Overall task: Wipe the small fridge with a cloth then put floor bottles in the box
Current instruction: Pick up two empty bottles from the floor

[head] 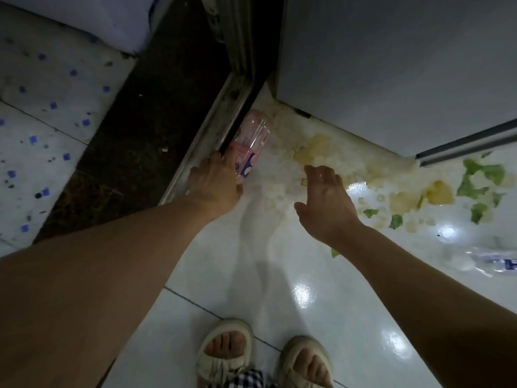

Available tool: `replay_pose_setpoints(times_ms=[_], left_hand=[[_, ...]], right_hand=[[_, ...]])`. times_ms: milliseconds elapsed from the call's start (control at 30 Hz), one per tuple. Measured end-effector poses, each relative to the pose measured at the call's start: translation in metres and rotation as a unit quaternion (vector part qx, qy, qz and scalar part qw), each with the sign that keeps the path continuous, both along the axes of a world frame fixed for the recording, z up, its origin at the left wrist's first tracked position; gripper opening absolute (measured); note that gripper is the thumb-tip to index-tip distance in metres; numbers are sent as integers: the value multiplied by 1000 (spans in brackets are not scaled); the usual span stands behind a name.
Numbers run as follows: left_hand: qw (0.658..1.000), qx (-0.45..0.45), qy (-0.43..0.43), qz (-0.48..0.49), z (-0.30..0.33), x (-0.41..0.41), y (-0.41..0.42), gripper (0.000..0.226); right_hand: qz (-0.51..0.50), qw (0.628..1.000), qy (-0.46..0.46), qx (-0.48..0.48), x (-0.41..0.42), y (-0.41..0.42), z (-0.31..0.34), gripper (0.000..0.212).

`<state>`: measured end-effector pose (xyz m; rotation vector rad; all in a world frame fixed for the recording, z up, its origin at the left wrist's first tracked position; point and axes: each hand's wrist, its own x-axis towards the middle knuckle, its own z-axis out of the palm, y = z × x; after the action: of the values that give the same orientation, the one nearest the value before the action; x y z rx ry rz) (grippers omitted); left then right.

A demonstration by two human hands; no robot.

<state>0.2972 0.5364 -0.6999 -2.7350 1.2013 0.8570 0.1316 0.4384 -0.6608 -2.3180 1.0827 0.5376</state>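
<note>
A clear plastic bottle with a pink label [253,141] lies on the glossy white floor against a metal door track. My left hand [216,182] reaches down onto its near end, fingers curling over the labelled part. My right hand [326,203] hovers open above the floor to the right of the bottle, holding nothing. A second clear bottle with a blue label [486,263] lies on the floor at the right edge. The grey side of the small fridge [391,65] stands at the upper right. No cloth or box is in view.
The metal door track [215,130] runs diagonally, with a dark threshold strip [145,121] and blue-speckled tiles [36,130] to its left. The floor tiles carry a yellow and green leaf pattern [436,191]. My sandalled feet [263,357] stand at the bottom.
</note>
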Motion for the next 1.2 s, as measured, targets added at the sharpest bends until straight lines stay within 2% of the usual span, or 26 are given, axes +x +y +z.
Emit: replay_pose_setpoints(times_ms=[100, 233, 367, 500, 733, 867, 1067, 1200], left_hand=[[1000, -10, -9, 20, -33, 0, -6, 80], [999, -17, -32, 35, -63, -4, -13, 87], [996, 5, -1, 86, -65, -14, -21, 90], [996, 20, 42, 72, -30, -35, -16, 79], [993, 43, 106, 6, 71, -83, -12, 74], [990, 63, 122, -33, 112, -114, -23, 76], [979, 80, 159, -105, 144, -177, -47, 76], [973, 94, 170, -125, 145, -225, -64, 70]], right_hand=[[-3, 1000, -10, -1, -3, 2, -29, 68], [-2, 1000, -16, 6, -7, 5, -50, 71], [-14, 1000, -18, 10, -17, 5, -46, 70], [-37, 999, -11, 18, -35, 8, -14, 69], [-118, 993, 10, 25, -91, 20, 67, 62], [-176, 983, 39, 18, -143, 22, 100, 67], [-245, 964, 107, 8, -237, 3, 121, 62], [-277, 954, 114, 0, -294, -29, 117, 64]])
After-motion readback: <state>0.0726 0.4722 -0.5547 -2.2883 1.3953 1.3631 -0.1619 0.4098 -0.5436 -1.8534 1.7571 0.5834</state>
